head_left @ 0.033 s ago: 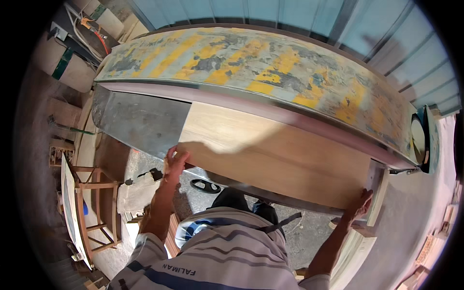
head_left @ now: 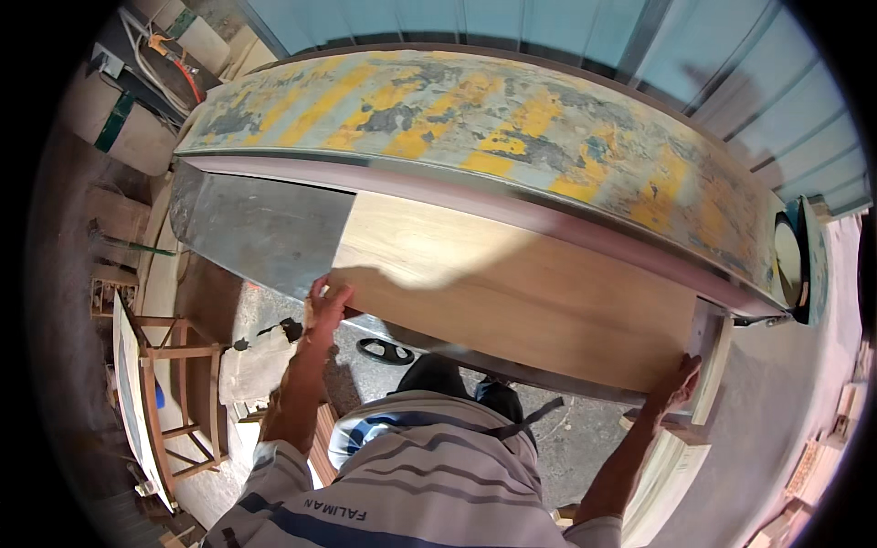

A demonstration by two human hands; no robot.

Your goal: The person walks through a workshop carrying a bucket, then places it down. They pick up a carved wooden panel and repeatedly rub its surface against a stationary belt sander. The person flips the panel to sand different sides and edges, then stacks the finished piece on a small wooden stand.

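A flat rectangular wooden board (head_left: 512,292) lies on the grey metal table (head_left: 260,224) of a long machine. Its far long edge runs along a pinkish band (head_left: 438,194), which looks like a sanding belt; whether they touch I cannot tell. My left hand (head_left: 326,306) is closed on the near left corner, thumb on top and other fingers partly hidden. At the opposite end, my right hand (head_left: 674,385) holds the near right corner, fingers along the end edge. The shadow of my upper body falls across part of the board.
Behind the band rises the machine's worn cover (head_left: 429,110) with yellow stripes. A wooden strip (head_left: 715,370) stands at the table's right end, above stacked timber (head_left: 667,475). On the left is a wooden frame stand (head_left: 183,393). A black handwheel (head_left: 385,351) sits below the table's near edge.
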